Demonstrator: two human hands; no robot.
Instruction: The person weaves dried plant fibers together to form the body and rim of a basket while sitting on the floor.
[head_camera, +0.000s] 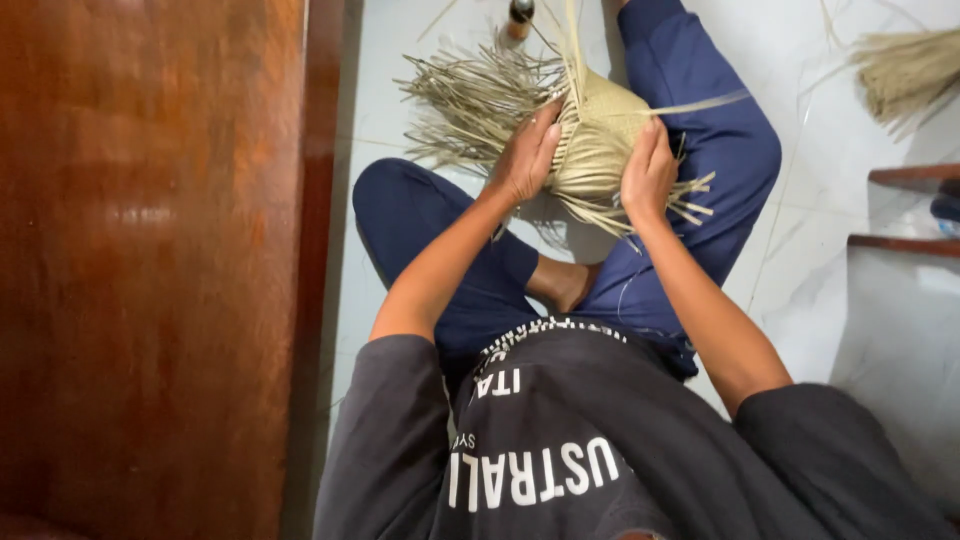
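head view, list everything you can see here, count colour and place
half-woven pale straw basket: one, tan, between both hands above the lap
loose straw strands: many, tan, fanning left from the basket
straw bundle: one, tan, floor top right
small dark bottle: one, top edge
wooden panel: one, red-brown, left
tiled floor: white
wooden steps: brown edges, right
left hand: on the basket's left side
right hand: on its right side
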